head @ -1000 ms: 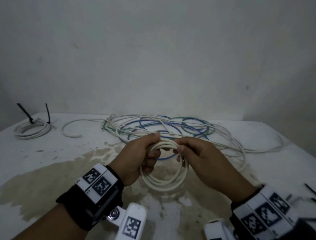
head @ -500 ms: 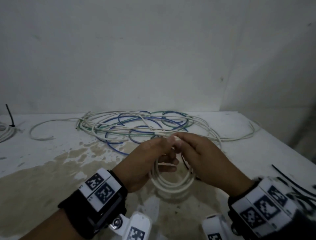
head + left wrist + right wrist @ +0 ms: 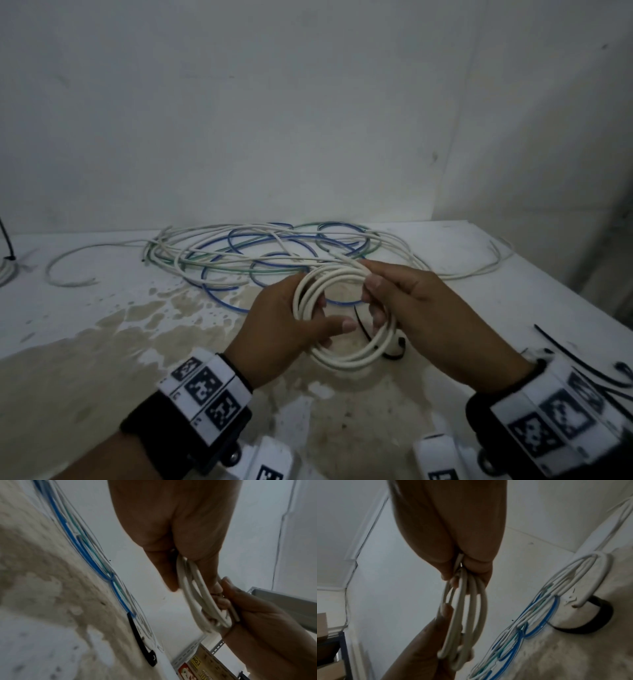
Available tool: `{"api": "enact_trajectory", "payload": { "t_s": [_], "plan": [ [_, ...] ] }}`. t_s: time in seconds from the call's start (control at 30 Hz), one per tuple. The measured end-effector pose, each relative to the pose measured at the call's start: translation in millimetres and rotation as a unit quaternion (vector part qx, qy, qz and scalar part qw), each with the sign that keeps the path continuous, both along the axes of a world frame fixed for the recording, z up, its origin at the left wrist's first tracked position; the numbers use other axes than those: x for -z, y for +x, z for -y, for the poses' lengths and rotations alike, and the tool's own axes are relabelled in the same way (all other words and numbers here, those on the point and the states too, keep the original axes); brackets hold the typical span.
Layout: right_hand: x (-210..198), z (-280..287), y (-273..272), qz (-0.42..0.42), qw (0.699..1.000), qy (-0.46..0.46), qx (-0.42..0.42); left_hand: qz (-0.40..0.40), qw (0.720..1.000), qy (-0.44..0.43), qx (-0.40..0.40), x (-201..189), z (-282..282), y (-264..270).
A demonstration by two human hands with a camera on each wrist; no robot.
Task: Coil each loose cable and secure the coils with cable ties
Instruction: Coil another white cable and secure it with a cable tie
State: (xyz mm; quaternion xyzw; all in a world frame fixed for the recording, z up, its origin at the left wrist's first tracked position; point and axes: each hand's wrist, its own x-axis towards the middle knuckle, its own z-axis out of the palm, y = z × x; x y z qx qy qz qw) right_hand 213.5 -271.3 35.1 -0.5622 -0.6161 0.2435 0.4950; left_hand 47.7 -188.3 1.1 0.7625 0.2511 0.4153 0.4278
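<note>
Both hands have lifted the round white plastic cable coil [image 3: 337,315], left hand [image 3: 287,329] and right hand [image 3: 414,308] gripping opposite sides, coiling apparently done; next, the black plastic cable tie [image 3: 363,327] below.

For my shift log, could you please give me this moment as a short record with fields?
held item: white cable coil
left hand: grips the coil's left side
right hand: grips the coil's right side
coil tied: no tie seen on it
nearest tie: black cable tie on table, under the coil
remaining: loose cables behind hands
</note>
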Motion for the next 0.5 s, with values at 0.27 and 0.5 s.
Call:
{"api": "enact_trajectory", "payload": {
  "t_s": [0.27,0.5],
  "plan": [
    [9,5,-11,0.278,0.959,0.058,-0.001,-0.063,0.975,0.214,-0.019,-19,3,18],
    [5,12,-9,0.166,0.98,0.093,0.055,0.025,1.0,-0.002,0.007,-16,11,36]
  ]
}}
